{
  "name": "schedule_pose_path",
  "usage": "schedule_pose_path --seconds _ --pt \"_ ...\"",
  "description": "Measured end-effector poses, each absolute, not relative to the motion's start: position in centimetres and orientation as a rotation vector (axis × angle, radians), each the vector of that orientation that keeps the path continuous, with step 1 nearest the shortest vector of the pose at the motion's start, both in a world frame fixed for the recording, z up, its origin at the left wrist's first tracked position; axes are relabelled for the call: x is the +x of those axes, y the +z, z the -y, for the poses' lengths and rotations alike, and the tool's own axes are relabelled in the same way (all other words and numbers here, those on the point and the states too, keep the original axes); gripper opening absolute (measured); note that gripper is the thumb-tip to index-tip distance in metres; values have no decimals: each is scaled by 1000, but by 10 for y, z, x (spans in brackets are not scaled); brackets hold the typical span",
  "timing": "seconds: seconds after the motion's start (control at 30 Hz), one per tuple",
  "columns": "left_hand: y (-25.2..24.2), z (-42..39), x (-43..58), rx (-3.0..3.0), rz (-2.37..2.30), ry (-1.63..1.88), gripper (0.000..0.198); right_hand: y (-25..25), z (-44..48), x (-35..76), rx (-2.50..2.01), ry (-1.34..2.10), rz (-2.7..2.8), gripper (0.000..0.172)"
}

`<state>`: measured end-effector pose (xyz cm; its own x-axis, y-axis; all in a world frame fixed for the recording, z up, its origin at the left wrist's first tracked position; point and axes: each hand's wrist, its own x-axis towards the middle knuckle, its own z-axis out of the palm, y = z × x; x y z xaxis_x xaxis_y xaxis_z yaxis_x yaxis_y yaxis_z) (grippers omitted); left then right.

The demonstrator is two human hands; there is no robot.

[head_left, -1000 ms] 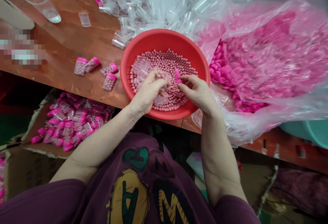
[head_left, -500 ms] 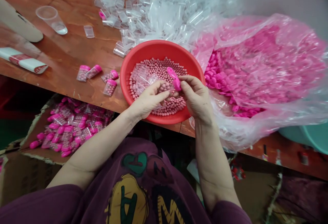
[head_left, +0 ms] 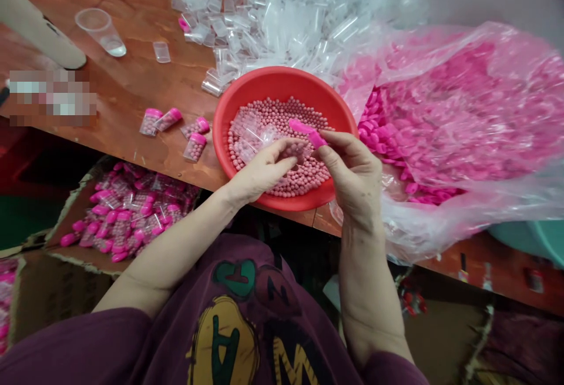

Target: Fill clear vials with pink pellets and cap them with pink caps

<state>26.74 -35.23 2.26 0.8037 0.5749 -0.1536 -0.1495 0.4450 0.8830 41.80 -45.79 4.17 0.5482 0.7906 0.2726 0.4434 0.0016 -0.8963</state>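
Note:
Over the red basin (head_left: 341,94), my left hand (head_left: 264,170) is closed around a small clear bottle (head_left: 296,150) that looks filled with pink beads. My right hand (head_left: 355,167) pinches bright pink caps (head_left: 308,131) between thumb and fingers, just right of the bottle's mouth. They seem joined in a short piece; how many is unclear. Below both hands, loose pink beads (head_left: 282,111) fill the basin's bottom, and several clear empty bottles (head_left: 249,129) lie on them at the left side.
Left of the basin lie several capped bottles (head_left: 194,147), with a plastic cup (head_left: 103,35) farther back. Clear bottles (head_left: 286,14) are heaped behind. A plastic bag of pink caps (head_left: 467,114) spreads to the right. A cardboard box (head_left: 73,211) of filled bottles stands below the table edge.
My right hand has shifted slightly right and turned, so the pink caps now lie flatter. My left hand keeps its hold on the bottle. The whole view has moved a little.

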Motion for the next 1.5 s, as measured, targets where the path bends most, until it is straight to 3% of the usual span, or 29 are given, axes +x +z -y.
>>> schedule_pose_path --seconds 0.1,0.83,1.2,1.5 --pt "21 352 269 1026 -450 510 27 43 457 413 -1626 355 1126 22" --pt "22 350 269 795 -469 383 11 62 450 409 -1706 321 1248 16" --pt "28 353 270 854 -512 421 4 68 452 417 -1746 319 1391 17" --pt "29 357 268 850 -555 483 9 51 460 385 -1744 50 1436 30"
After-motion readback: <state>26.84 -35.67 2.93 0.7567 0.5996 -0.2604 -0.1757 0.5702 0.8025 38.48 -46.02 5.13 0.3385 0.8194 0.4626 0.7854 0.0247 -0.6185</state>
